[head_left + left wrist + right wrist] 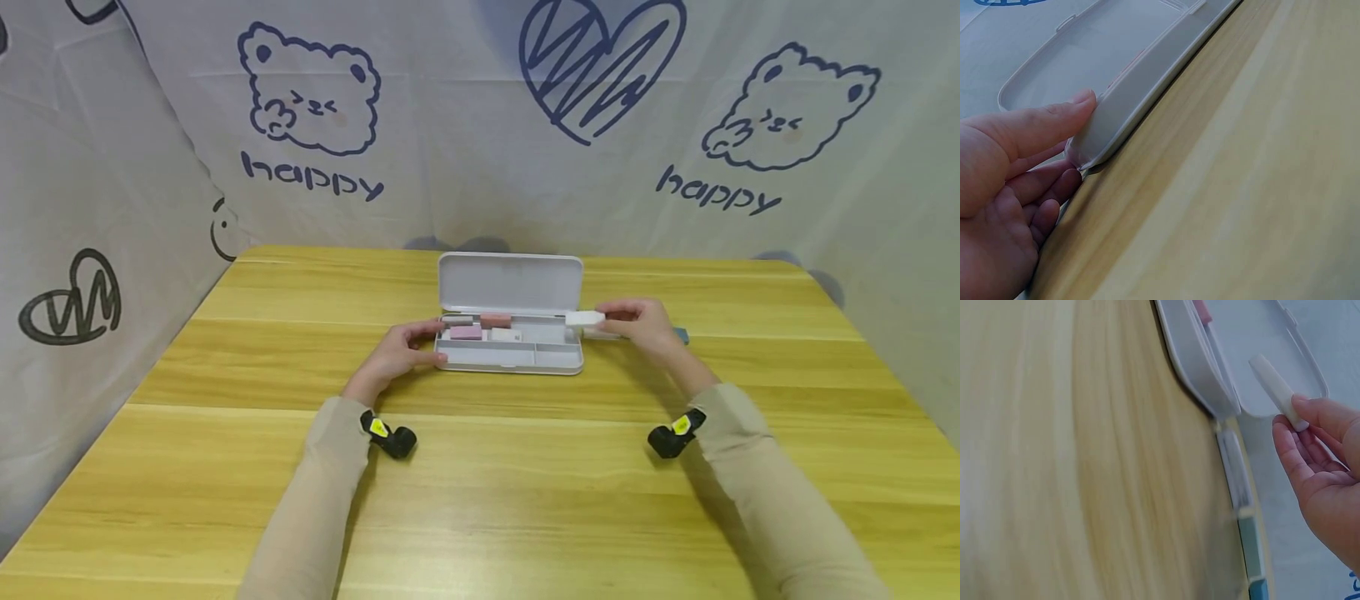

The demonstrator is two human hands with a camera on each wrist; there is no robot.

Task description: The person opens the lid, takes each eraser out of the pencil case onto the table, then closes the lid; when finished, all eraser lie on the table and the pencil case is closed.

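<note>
I have an open pencil case (487, 357) on the desk (510, 508), its lid (510, 283) standing up along its back edge. I see the left hand (393, 358) gripping the case's left end, thumb at the front wall and fingers curled by the corner. The right hand (643, 325) pinches a white block (582, 318) between thumb and fingers, raised beside the case's right rear corner. Inside the case I make out a purple block (466, 332) toward its left, with a pink block (495, 320) and a white piece (506, 335) near its middle. Right of the case, a green block (1251, 544) and a blue block (1259, 590) lie in a row
</note>
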